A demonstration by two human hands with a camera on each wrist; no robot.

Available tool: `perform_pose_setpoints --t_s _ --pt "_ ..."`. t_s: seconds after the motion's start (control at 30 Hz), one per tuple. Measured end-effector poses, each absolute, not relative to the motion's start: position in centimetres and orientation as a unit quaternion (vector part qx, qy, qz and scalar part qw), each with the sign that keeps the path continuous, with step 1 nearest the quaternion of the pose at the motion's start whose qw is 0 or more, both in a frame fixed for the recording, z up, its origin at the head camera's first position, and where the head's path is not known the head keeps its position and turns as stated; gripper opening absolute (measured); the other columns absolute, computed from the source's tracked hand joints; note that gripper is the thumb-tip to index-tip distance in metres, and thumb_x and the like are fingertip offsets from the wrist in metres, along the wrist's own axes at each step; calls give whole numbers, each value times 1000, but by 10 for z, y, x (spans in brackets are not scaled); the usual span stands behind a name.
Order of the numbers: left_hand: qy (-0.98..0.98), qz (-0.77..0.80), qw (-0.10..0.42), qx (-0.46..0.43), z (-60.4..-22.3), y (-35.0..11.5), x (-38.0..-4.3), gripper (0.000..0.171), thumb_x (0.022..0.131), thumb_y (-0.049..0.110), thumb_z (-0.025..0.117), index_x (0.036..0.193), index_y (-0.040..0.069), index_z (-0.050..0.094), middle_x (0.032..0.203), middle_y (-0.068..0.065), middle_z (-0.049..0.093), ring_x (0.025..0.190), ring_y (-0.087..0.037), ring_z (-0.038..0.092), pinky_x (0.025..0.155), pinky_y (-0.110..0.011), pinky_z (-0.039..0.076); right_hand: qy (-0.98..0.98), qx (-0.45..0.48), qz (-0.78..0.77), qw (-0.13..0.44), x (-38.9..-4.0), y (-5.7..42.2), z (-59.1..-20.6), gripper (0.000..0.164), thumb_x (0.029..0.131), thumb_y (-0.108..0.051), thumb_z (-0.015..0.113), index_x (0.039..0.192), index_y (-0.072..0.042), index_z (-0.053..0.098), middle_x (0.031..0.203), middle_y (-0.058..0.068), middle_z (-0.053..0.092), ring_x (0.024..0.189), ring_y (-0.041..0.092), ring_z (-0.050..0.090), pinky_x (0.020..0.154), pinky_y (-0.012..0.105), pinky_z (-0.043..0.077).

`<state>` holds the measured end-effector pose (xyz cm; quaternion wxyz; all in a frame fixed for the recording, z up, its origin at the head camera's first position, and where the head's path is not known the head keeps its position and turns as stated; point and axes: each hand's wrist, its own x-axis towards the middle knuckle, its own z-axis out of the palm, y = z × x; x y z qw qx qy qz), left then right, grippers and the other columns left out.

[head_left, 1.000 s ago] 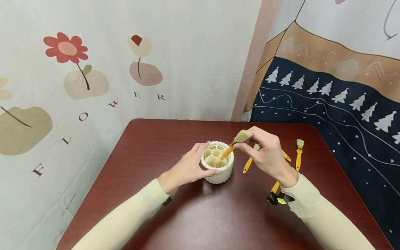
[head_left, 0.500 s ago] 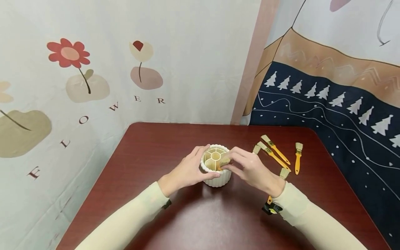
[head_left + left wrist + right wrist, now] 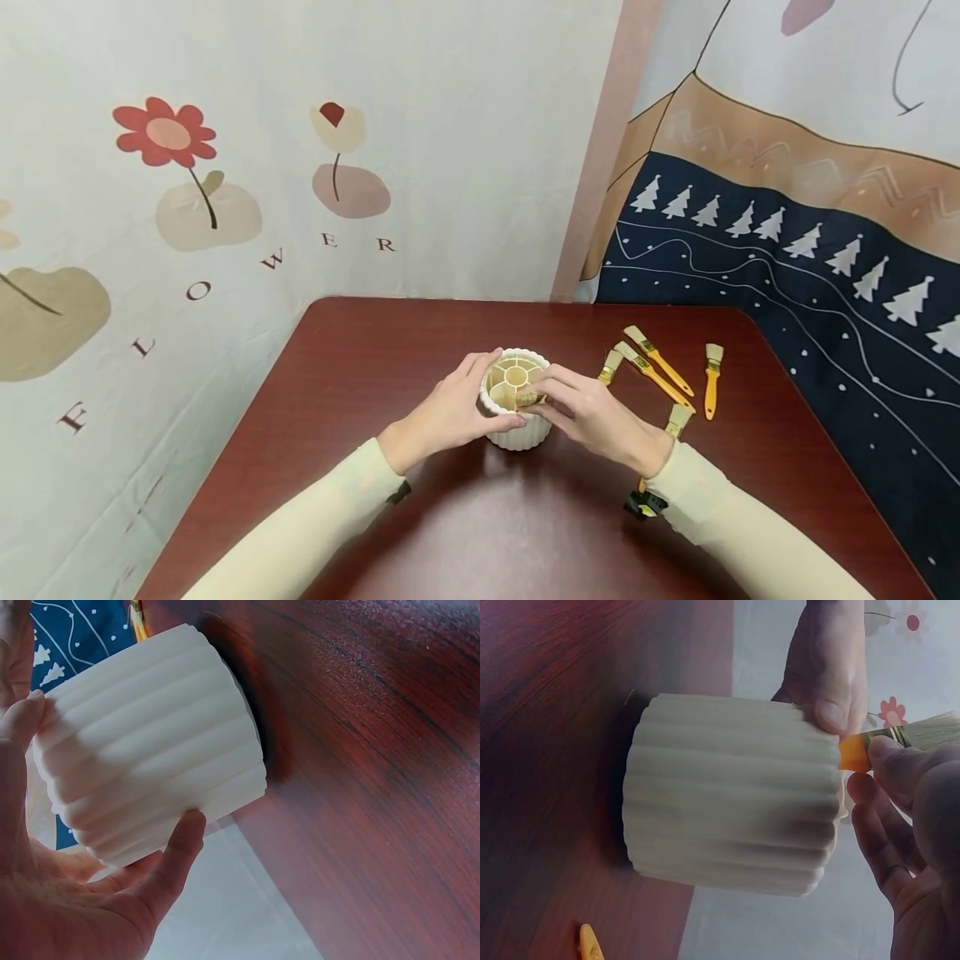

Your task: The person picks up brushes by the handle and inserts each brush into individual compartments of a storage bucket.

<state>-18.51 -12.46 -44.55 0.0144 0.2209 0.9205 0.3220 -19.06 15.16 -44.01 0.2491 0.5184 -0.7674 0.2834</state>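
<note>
A white ribbed pot stands on the table, divided inside into several compartments around a round middle one. My left hand holds it from the left, thumb at the front of the rim and fingers around the far side. My right hand pinches a paintbrush near its metal band, bristles up. The brush's orange handle goes down inside the pot's rim, in a compartment at the near right. The pot's wall hides the handle's lower end in the right wrist view.
Several more orange-handled paintbrushes lie on the dark red table to the right, among them one at the far right and one partly under the right forearm. Printed curtains hang behind the table.
My right hand has moved left and down, from holding the brush tilted over the pot to setting its handle deep in a compartment. The left hand keeps its hold on the pot.
</note>
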Motion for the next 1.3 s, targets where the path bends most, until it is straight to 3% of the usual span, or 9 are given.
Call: perform_pose_setpoints --t_s 0.3,0.67,0.83,1.1,1.2,1.3 --pt "923 315 13 223 -445 -124 -185 119 94 70 91 183 14 34 176 -10 52 150 -37 68 122 -60 61 -784 503 283 229 -194 151 -447 42 86 2 101 122 -8 80 116 5 80 99 14 76 83 24 68" --pt "921 320 16 222 -445 -124 -186 119 94 71 90 184 16 34 178 -11 51 148 -38 69 120 -61 62 -800 481 276 230 -192 155 -447 50 85 -5 104 128 -9 81 111 3 78 99 15 73 84 28 68" --pt "919 324 16 223 -445 -125 -185 118 94 69 91 183 15 34 178 -12 52 149 -38 68 122 -61 61 -803 475 278 228 -191 158 -445 52 85 -10 106 130 -9 82 117 3 80 103 15 74 89 28 68" --pt "916 334 32 221 -444 -125 -185 119 95 68 90 185 16 31 181 -11 49 157 -37 63 127 -61 57 -800 464 322 204 -194 172 -438 52 86 -7 104 134 -9 83 123 3 82 104 18 78 101 19 64" --pt "913 337 36 229 -445 -125 -188 119 95 65 90 185 15 30 182 -12 47 161 -36 60 129 -61 55 -805 447 336 198 -197 181 -436 49 88 -5 102 133 -9 83 122 3 82 105 18 79 99 16 63" --pt "909 340 36 237 -445 -126 -191 118 94 61 91 184 15 32 182 -13 47 162 -35 58 130 -60 54 -810 430 350 191 -199 189 -434 50 89 -2 101 134 -10 83 123 4 83 105 19 79 84 12 61"
